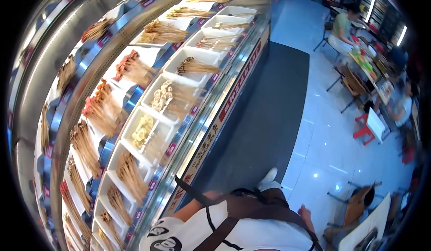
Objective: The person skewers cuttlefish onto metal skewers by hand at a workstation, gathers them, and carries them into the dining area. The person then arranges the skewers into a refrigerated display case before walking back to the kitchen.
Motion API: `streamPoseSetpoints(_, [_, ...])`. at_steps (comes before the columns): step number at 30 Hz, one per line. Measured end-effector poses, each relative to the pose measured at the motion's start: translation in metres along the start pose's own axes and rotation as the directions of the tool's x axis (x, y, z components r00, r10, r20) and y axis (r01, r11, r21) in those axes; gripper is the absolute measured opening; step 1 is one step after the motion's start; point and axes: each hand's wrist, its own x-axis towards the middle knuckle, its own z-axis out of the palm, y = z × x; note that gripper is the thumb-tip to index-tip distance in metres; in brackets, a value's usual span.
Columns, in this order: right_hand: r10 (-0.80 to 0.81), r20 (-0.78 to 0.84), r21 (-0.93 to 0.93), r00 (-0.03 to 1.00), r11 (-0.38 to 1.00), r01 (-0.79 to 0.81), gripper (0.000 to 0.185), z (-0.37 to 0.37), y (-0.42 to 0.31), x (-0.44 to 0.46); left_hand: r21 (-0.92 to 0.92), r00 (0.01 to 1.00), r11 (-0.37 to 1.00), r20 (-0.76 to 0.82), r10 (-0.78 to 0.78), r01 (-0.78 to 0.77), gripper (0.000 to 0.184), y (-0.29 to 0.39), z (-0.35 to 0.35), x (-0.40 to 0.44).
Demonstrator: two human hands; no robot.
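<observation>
My left forearm (195, 207) reaches forward beside the front of the display case, close to a dark strap. My left hand (213, 194) shows only in part at the edge of my brown apron (251, 208), and its fingers are hidden. On the other side of my body, my right hand (305, 213) hangs low beside the apron, fingers loosely apart, with nothing visible in it. To my left, the refrigerated display case holds white trays (157, 136) of skewers. Nearest me are bundles of brown skewers (131, 174), pale yellow pieces (143, 130) and white-and-dark pieces (161, 94). Neither hand touches the skewers.
A dark floor mat (265, 103) runs along the case, with my white shoe (269, 177) on it. Shiny white tiles lie to the right. A red stool (364, 127), wooden chairs (352, 85) and tables stand there. A seated person (342, 28) and another person (402, 107) are at a table.
</observation>
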Motion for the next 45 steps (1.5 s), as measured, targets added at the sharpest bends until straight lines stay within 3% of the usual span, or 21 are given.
streamPoseSetpoints(1, [-0.084,-0.006,-0.012,0.996,0.996,0.084,0.054,-0.023,-0.022,0.018,0.055,0.998,0.998,0.05,0.027,-0.03,0.043,0.018,-0.022,0.037])
streamPoseSetpoints(2, [0.157,-0.06,-0.005,0.986,0.987,-0.158,0.058,-0.039,-0.056,0.048,0.075,0.992,0.994,0.104,0.066,-0.074,0.044,0.028,-0.042,0.076])
streamPoseSetpoints(4, [0.205,0.067,0.192,0.976,0.958,-0.214,0.059,-0.064,-0.028,0.204,-0.035,0.989,0.989,0.011,-0.146,0.146,0.04,0.084,-0.087,0.135])
streamPoseSetpoints(8, [-0.427,0.078,-0.444,0.901,0.794,0.415,0.048,-0.068,-0.328,0.399,-0.406,0.944,0.914,-0.303,-0.132,-0.003,0.033,0.147,-0.165,0.233])
streamPoseSetpoints(9, [-0.647,0.128,-0.436,0.752,0.644,0.628,0.047,-0.07,-0.407,0.448,-0.399,0.93,0.917,-0.328,-0.164,0.021,0.032,0.154,-0.177,0.254])
streamPoseSetpoints(11, [-0.589,0.125,-0.044,0.798,0.8,0.598,0.037,-0.072,-0.595,0.469,-0.427,0.892,0.825,-0.084,-0.444,0.37,0.028,0.204,-0.245,0.301])
streamPoseSetpoints(16, [-0.705,0.227,0.099,0.672,0.703,0.704,0.027,-0.118,-0.799,0.582,-0.123,0.976,0.972,-0.064,-0.21,0.201,0.032,0.272,-0.415,0.526])
streamPoseSetpoints(17, [-0.526,0.268,0.2,0.807,0.85,0.487,0.026,-0.135,-0.797,0.591,0.081,0.991,0.993,-0.111,-0.081,0.09,0.036,0.289,-0.435,0.578])
streamPoseSetpoints(20, [-0.438,0.401,0.19,0.805,0.899,0.395,0.037,-0.184,-0.828,0.642,-0.263,0.917,0.905,-0.129,-0.378,0.336,0.043,0.401,-0.559,0.753])
streamPoseSetpoints(22, [-0.326,0.502,0.152,0.801,0.945,0.289,0.038,-0.236,-0.887,0.658,-0.245,0.92,0.963,-0.342,-0.193,0.111,0.044,0.517,-0.642,0.838])
streamPoseSetpoints(25, [-0.225,0.504,0.224,0.834,0.966,0.125,0.037,-0.273,-0.978,0.725,-0.343,0.994,0.939,-0.107,-0.018,-0.02,0.043,0.61,-0.729,0.947])
streamPoseSetpoints(27, [-0.293,0.428,0.203,0.855,0.953,0.225,0.037,-0.317,-1.038,0.825,0.005,0.937,0.942,-0.101,0.335,-0.336,0.041,0.637,-0.771,1.032])
streamPoseSetpoints(29, [-0.426,0.267,0.258,0.864,0.896,0.362,0.039,-0.304,-1.089,0.921,-0.152,0.985,0.979,0.13,-0.118,0.137,0.036,0.691,-0.828,1.029])
streamPoseSetpoints(33, [-0.465,0.091,0.228,0.881,0.871,0.436,0.039,-0.348,-1.367,1.079,0.358,0.991,0.934,-0.126,0.044,0.004,0.025,0.702,-0.916,1.142])
streamPoseSetpoints(35, [-0.713,0.154,0.304,0.684,0.693,0.653,0.036,-0.359,-1.479,1.14,-0.6,0.853,0.777,-0.29,-0.433,0.19,0.022,0.763,-0.99,1.171])
streamPoseSetpoints(38, [-0.739,0.073,0.251,0.67,0.663,0.705,0.036,-0.388,-1.591,1.251,-0.822,0.759,0.567,-0.33,-0.561,0.061,0.023,0.793,-1.09,1.288])
streamPoseSetpoints(40, [-0.713,-0.007,0.09,0.701,0.697,0.711,0.026,-0.402,-1.602,1.378,-0.77,0.743,0.632,-0.369,-0.558,0.092,0.028,0.833,-1.176,1.43])
streamPoseSetpoints(41, [-0.603,0.025,0.29,0.798,0.768,0.571,0.024,-0.427,-1.622,1.412,-0.754,0.713,0.634,-0.351,-0.608,0.17,0.038,0.857,-1.2,1.501])
streamPoseSetpoints(42, [-0.563,-0.029,0.374,0.826,0.76,0.532,0.026,-0.446,-1.623,1.448,-0.311,0.752,0.914,-0.528,-0.393,0.26,0.049,0.89,-1.247,1.57])
streamPoseSetpoints(43, [-0.562,-0.107,0.039,0.821,0.822,0.568,0.031,-0.474,-1.622,1.484,-0.338,0.793,0.93,-0.523,-0.312,0.143,0.052,0.959,-1.296,1.629])
streamPoseSetpoints(45, [-0.38,-0.155,0.069,0.912,0.917,0.393,0.03,-0.528,-1.646,1.528,-0.112,0.811,0.993,-0.584,-0.034,-0.038,0.049,1.074,-1.374,1.753])
